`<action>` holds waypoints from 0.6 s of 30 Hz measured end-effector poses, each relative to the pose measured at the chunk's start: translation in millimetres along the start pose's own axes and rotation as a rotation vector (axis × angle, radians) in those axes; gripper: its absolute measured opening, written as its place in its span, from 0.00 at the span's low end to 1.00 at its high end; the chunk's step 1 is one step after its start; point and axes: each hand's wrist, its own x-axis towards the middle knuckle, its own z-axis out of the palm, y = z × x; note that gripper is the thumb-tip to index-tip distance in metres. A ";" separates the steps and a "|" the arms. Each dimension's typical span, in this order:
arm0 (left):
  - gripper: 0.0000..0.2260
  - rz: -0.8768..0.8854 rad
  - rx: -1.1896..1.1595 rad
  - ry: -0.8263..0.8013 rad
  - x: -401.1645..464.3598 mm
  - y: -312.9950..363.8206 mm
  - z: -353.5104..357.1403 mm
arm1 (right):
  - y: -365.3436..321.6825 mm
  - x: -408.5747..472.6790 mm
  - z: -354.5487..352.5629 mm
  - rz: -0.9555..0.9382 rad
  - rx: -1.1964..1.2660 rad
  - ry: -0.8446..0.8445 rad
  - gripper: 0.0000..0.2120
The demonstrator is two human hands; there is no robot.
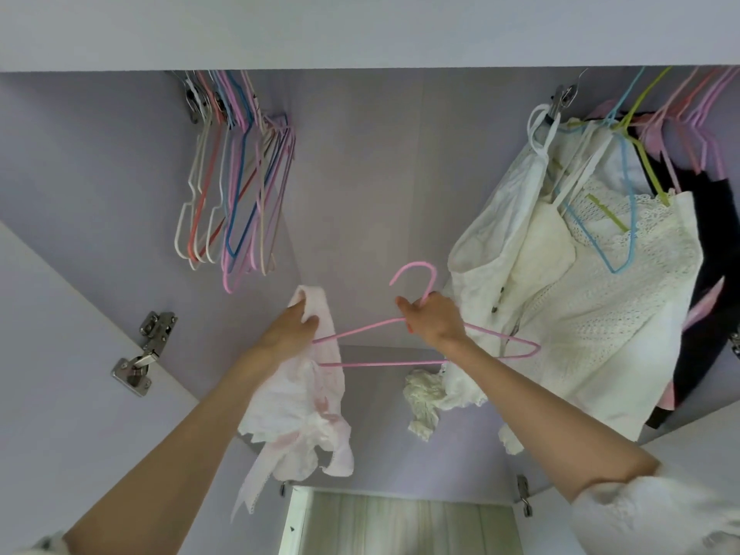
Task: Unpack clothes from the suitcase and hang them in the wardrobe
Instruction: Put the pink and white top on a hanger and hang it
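a thin pink wire hanger (384, 364) is held up in the middle of the open wardrobe, with its hook pointing up. the right hand (430, 318) holds it at the neck, just under the hook, with the fingers curled tight around the wire. the left hand (294, 328) pinches the top strap of a small white and pink frilly cloth top (304, 410), right by the left end of the hanger. the top hangs down from that hand, and its pink ribbon bow dangles at the bottom. the strap lies at the hanger's left tip, but it is hard to tell if it is hooked over the wire.

just under the right wrist there is a bunched bit of cream lace cloth (426, 398). it looks like part of the white clothes beside it.

on the right side, white lacy dresses (592, 314) hang on a light blue wire hanger (624, 218) and a yellow-green wire hanger (650, 166). dark clothes (708, 274) hang behind them at the far right.

on the upper left, a bunch of bare wire hangers in white, red, blue and pink (236, 194) hangs close together.

a shiny metal door hinge (146, 354) sits on the left door of the pale purple wardrobe (360, 174).
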 end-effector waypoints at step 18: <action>0.12 0.587 0.482 0.031 -28.5 38.8 -9.2 | -6.3 -12.6 -14.6 -0.150 0.961 -0.963 0.32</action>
